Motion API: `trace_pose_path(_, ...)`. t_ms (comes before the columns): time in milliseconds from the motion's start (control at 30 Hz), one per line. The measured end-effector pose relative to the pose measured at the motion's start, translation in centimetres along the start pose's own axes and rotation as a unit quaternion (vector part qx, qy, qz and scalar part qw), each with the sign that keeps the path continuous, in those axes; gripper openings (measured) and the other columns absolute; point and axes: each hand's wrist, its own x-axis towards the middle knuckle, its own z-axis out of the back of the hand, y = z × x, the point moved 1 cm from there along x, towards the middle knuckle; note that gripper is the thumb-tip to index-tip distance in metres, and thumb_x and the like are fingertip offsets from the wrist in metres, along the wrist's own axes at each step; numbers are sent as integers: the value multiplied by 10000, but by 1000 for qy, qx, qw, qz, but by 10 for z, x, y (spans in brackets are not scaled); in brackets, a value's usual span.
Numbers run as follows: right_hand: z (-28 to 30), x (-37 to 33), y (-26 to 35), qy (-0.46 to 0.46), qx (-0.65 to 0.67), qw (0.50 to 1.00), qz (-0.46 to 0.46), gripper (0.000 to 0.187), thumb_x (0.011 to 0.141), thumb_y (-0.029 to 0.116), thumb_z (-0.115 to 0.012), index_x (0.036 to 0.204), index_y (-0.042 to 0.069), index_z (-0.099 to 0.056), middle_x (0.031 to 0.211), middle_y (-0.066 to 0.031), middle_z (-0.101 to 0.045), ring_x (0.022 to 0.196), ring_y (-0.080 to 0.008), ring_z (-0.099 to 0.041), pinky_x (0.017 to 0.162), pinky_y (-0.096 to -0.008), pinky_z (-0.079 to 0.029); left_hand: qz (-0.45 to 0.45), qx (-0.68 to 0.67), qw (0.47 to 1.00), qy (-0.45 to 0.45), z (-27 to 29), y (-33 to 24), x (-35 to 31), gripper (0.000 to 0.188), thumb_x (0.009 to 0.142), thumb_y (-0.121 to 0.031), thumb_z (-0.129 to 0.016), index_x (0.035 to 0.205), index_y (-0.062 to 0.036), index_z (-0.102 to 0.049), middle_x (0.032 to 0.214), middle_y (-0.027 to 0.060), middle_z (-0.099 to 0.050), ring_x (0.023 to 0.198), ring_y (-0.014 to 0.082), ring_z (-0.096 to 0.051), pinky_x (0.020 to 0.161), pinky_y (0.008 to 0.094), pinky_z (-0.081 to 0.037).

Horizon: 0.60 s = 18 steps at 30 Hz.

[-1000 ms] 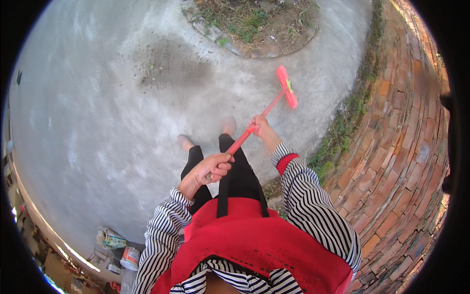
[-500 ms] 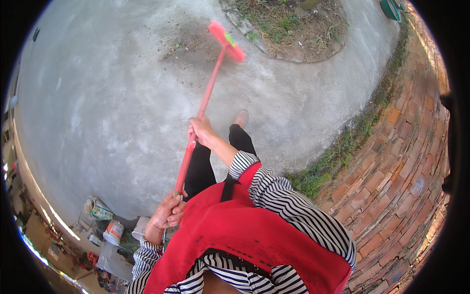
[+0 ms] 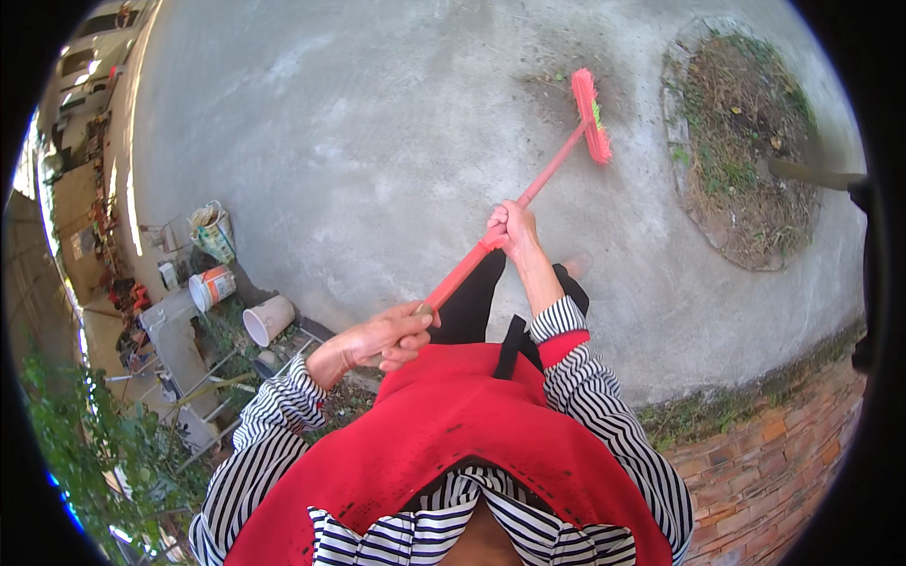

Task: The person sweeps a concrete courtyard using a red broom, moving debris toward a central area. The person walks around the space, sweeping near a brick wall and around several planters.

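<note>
A red-pink broom point(image 3: 462, 273) slants across my front, its bristled head point(image 3: 592, 115) out on the grey concrete beside a patch of loose dirt point(image 3: 618, 91). My right hand point(image 3: 515, 227) is wrapped round the middle of the handle. At the handle's near end, my left hand point(image 3: 389, 338) is closed on the tip, fingers curled round it. Whether the bristles press on the ground or hover just above it, I cannot tell.
To the right lies a stone-edged bed point(image 3: 746, 151) of soil and dry grass. A brick wall point(image 3: 755, 472) runs along the lower right. At left stand a white bucket point(image 3: 269, 320), an orange-and-white pail point(image 3: 212, 287), a sack point(image 3: 212, 232) and leafy plants point(image 3: 94, 453).
My view has turned left, so the planting bed and broom head appear farther right. The handle tilts more to the right. Both hands keep their hold on the broom.
</note>
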Motion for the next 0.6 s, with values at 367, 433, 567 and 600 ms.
trace_pose_path(367,47,-84,-33,-117,37,992,-7,145,945,95,-430,811,81,-377,656,-8,-389,580,-152,-449,617,-342,-488,120,56,984,115,59,20,-16,228,1000,-237,-452,1130,-49,-445,663,-41,-370,411,6,-286,312,171,-246)
trace_pose_path(433,104,-79,-19,-165,58,984,36,119,932,73,-434,823,72,-387,633,-32,-423,557,-171,-469,575,-354,-486,127,37,979,156,51,6,35,234,999,-226,-451,1129,-30,-455,664,-45,-370,412,0,-280,314,167,-240)
trace_pose_path(567,172,-35,-6,-208,89,974,31,104,864,-12,-457,849,39,-367,605,-73,-421,447,-179,-427,365,-278,-347,181,-73,966,170,28,-6,95,238,1002,-213,-438,1109,-2,-465,656,-57,-349,423,-3,-270,313,167,-210)
trace_pose_path(600,169,-20,-12,-199,50,979,6,98,827,-33,-464,822,32,-390,612,-84,-435,448,-190,-439,364,-283,-346,169,-61,966,185,27,-7,91,234,1002,-212,-436,1110,-7,-465,650,-57,-340,425,-2,-264,314,169,-202)
